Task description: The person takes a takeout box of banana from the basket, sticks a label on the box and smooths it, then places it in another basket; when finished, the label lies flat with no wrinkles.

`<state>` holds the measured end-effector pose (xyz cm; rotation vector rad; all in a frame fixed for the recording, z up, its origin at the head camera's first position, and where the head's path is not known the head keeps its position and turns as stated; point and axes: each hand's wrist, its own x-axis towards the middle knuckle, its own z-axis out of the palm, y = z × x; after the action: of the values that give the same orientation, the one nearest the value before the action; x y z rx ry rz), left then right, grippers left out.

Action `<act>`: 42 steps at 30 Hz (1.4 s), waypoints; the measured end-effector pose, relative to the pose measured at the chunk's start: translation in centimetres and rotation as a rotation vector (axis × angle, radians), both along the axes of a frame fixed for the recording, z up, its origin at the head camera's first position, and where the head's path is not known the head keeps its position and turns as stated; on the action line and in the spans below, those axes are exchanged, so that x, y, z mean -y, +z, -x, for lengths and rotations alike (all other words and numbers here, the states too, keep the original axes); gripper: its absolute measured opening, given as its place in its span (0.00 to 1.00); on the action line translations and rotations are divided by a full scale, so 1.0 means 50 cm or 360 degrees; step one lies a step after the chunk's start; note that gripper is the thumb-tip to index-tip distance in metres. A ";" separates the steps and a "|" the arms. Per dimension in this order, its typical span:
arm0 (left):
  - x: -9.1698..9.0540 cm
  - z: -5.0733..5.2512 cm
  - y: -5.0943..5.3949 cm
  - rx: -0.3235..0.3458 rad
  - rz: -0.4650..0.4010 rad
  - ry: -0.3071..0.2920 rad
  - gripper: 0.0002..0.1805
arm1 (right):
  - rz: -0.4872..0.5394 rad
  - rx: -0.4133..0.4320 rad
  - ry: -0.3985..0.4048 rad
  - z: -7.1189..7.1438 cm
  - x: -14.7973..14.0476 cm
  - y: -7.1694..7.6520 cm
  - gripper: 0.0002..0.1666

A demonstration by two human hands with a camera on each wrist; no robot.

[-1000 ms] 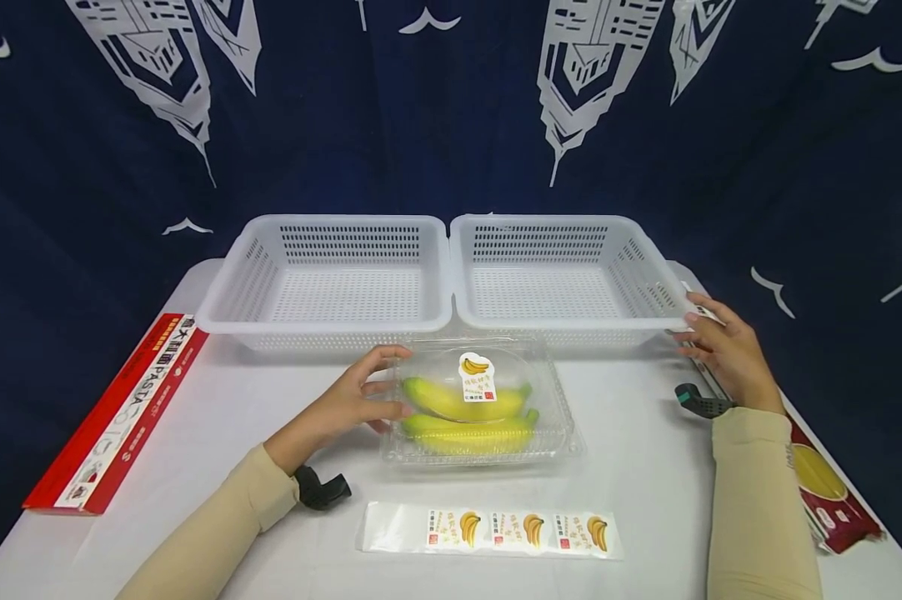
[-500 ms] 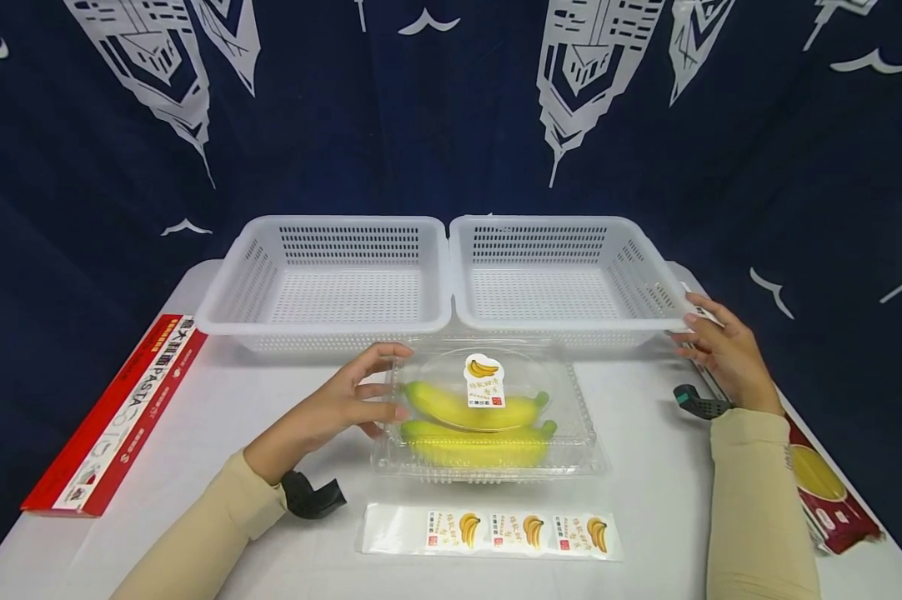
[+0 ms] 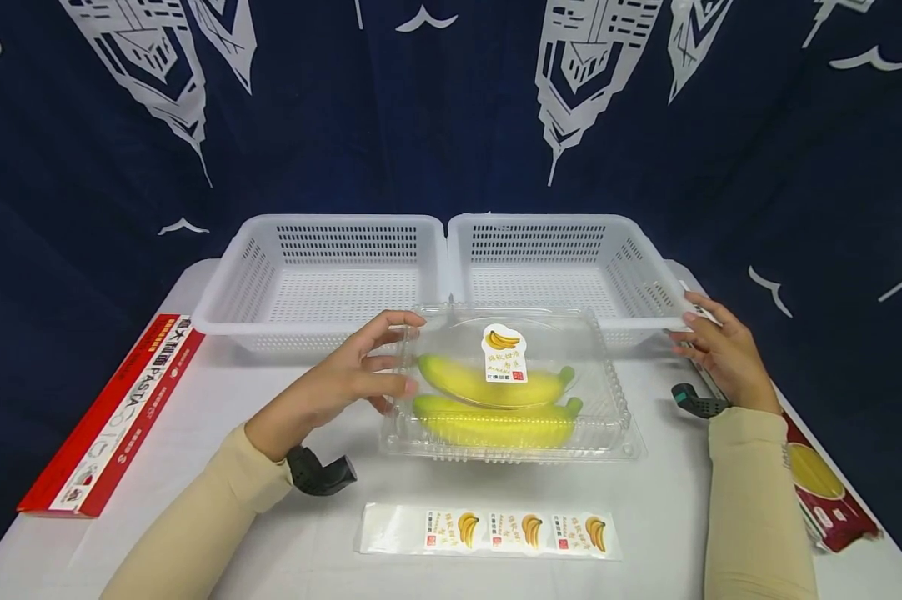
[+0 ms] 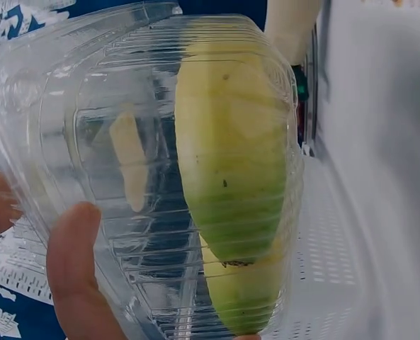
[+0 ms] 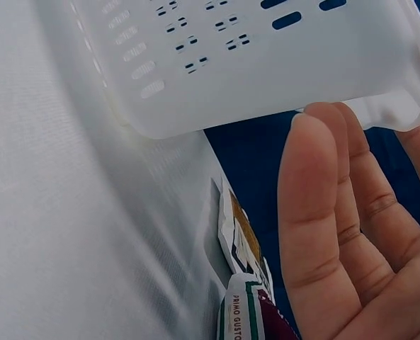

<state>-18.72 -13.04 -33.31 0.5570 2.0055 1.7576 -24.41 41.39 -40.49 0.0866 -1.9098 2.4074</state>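
Observation:
A clear plastic clamshell box (image 3: 601, 433) holds two yellow bananas (image 4: 227, 142) with green ends; a white banana sticker (image 3: 505, 353) is on its lid. My left hand (image 3: 346, 375) grips the box by its left side, thumb toward the near side and fingers behind. The box hangs above the table in front of the baskets, its far edge overlapping the right basket in the head view. At the near right corner of the right white basket (image 3: 646, 323), my right hand (image 3: 724, 350) rests with loosely bent fingers; the right wrist view shows its fingertips at the rim.
The left white basket (image 3: 323, 327) stands beside the right one. A strip of banana stickers (image 3: 488, 532) lies at the front. A red pasta box (image 3: 113, 417) sits along the left edge, and a dark red packet (image 3: 834, 492) along the right edge.
My left hand has lifted the clamshell box and carried it to the right, with the bananas inside. The right hand has stayed at the basket corner.

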 end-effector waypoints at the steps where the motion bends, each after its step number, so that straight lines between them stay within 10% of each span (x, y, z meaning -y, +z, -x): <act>1: -0.002 0.002 0.007 -0.0007 -0.0001 0.0000 0.43 | 0.0011 0.0000 0.0002 0.000 0.000 0.000 0.20; 24: -0.041 0.100 0.085 -0.0121 -0.0066 0.0161 0.43 | 0.0051 0.0005 -0.0013 0.003 0.001 -0.004 0.20; 42: -0.140 0.205 0.107 -0.0134 -0.0167 0.0236 0.42 | 0.0085 0.0003 -0.0018 0.004 0.003 -0.004 0.20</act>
<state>-28.96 -6.06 -27.94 0.5352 2.0679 1.9670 -24.61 41.25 -40.69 0.0710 -1.8405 2.4501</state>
